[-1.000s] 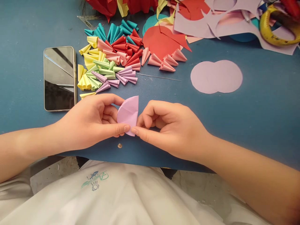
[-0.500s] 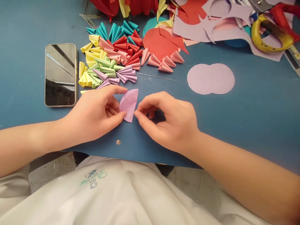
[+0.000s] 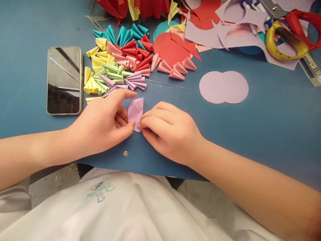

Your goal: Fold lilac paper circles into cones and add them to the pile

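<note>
A small piece of folded lilac paper (image 3: 135, 110) stands between my two hands near the table's front edge. My left hand (image 3: 107, 117) grips its left side, the thumb pressed at the lower part and the index finger stretched out above. My right hand (image 3: 170, 130) pinches the lower right edge of the paper, fingertips together; the exact fold there is hidden behind them. Just beyond my left hand lies a pile of small rolled paper cones (image 3: 120, 63) in teal, red, pink, yellow, green and lilac.
A phone (image 3: 64, 80) lies left of the cones. Two overlapping lilac paper circles (image 3: 224, 87) rest at the right. A thin needle-like rod (image 3: 168, 84) lies by the pink cones. Scissors (image 3: 287, 42) sit on paper scraps (image 3: 205, 33) at the back right. A small round disc (image 3: 125, 153) is near the front edge.
My right hand has turned over and moved left onto the paper's lower edge. The lilac paper has become narrower, its right edge curling inward. My left hand stays nearly in place.
</note>
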A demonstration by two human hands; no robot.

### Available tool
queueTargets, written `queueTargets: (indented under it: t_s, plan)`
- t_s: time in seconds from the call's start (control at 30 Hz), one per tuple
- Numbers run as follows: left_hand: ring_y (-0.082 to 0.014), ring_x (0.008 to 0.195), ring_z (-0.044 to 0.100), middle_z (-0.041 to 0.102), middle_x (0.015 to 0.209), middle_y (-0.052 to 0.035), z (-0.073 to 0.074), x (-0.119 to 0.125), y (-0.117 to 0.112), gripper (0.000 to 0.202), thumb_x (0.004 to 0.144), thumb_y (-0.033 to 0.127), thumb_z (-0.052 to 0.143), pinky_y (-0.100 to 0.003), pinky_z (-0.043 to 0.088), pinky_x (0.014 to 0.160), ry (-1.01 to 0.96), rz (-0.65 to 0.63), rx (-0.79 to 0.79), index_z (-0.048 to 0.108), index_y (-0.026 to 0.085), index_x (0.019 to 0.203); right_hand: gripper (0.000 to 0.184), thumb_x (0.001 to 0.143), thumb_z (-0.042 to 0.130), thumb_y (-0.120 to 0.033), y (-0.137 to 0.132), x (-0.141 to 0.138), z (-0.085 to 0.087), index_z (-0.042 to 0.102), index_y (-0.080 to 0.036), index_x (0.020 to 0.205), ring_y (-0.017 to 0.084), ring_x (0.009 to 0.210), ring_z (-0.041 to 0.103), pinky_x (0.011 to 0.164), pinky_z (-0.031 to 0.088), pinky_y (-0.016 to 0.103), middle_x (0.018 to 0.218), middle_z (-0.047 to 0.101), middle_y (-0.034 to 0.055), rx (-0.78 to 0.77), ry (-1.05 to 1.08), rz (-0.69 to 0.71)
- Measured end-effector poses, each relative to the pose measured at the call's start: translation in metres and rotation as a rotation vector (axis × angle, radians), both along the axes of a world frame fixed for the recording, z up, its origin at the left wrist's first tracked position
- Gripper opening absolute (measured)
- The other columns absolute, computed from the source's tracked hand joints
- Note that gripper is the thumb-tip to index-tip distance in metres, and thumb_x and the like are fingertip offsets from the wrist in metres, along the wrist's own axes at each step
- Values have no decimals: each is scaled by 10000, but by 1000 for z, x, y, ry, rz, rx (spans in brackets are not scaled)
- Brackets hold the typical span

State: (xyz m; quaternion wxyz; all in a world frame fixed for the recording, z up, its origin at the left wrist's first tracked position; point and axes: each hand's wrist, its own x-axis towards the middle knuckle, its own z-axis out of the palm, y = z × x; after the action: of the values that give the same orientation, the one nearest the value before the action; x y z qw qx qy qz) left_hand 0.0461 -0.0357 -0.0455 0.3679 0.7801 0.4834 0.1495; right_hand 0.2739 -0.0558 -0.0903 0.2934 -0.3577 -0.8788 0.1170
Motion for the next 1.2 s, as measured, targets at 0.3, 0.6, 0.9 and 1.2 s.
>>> queueTargets:
  t_s: [0.3, 0.6, 0.9, 1.2]
  plan:
    - [-130, 735, 635, 586, 1311, -116, -2, -5, 0, 392, 1002, 268, 629, -332, 609, 725, 161, -94, 315, 636, 218, 1390, 182, 1042, 660, -166, -5, 1, 7, 715, -218, 876, 223, 826, 643, 740, 587, 373, 898, 821, 31, 17, -10, -20]
    - [-209, 838, 595, 563, 1044, -77, -6, -6, 3, 140, 1008, 215, 631, -336, 526, 714, 174, -187, 322, 711, 202, 1123, 174, 999, 773, -175, -1, -1, 1, 719, -231, 843, 200, 798, 631, 721, 575, 330, 810, 812, -1, 31, 101, -87]
    - [-212, 782, 642, 649, 931, -67, -8, -10, 6, 182, 1051, 288, 610, -347, 506, 699, 182, -214, 291, 758, 184, 1026, 125, 988, 789, -213, 8, 3, 3, 756, -246, 872, 249, 973, 712, 818, 632, 382, 794, 804, 8, -22, 122, -39]
    - [-193, 779, 647, 671, 901, -48, -5, -9, 9, 186, 1031, 266, 631, -324, 514, 708, 211, -223, 285, 769, 160, 1099, 780, 845, 925, -494, 18, 13, -6, 651, -103, 1461, 492, 1422, 606, 1225, 487, 707, 1477, 722, 242, -44, 15, -139]
